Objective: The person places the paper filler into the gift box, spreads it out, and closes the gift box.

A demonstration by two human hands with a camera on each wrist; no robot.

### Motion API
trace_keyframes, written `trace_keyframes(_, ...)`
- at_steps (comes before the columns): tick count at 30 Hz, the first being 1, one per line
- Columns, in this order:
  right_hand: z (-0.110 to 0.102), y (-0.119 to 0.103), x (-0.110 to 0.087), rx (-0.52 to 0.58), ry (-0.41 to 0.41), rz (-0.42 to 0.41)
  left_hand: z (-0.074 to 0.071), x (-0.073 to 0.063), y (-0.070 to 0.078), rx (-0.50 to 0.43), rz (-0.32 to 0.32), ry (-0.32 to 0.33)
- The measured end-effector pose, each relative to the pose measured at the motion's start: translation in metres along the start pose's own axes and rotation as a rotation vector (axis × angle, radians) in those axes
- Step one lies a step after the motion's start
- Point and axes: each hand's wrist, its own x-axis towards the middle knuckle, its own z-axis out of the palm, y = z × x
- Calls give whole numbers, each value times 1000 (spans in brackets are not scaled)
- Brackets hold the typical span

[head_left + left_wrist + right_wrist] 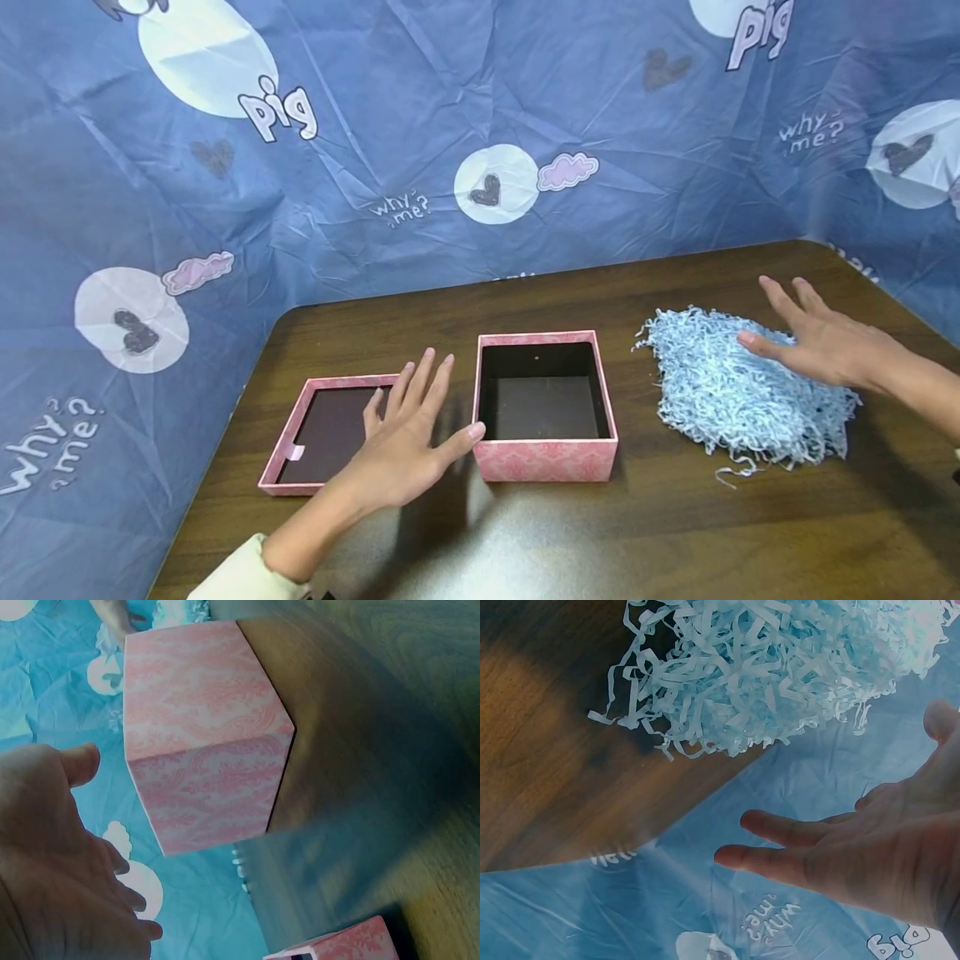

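Observation:
A pink patterned box (545,461) with a dark inside stands without its lid at the middle of the table. My left hand (408,446), fingers spread, hovers between it and the pink-rimmed lid (330,437), which lies with its dark inside up. In the left wrist view the palm faces the box (210,712) with a gap between them. Over on the right, a heap of light blue shredded paper (735,392) lies on the wood. Above its far right side my right hand (832,342) is held with fingers extended, holding nothing; the right wrist view shows it apart from the paper (757,667).
The dark wooden table (540,542) ends at the back and left against a blue printed cloth (390,100) hung like a wall. A small light tab (296,452) sticks out inside the lid's left edge. A few loose paper strands (738,471) trail in front of the heap.

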Motion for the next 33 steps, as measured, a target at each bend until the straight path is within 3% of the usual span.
trace_keyframes(11,2,0,1,49,37,-59,5,3,5,-62,-4,-18)
trace_keyframes(26,9,-2,4,155,77,-175,16,12,10,-321,-30,71)
trace_keyframes(33,13,-1,8,219,68,-193,21,15,10,-496,-32,82)
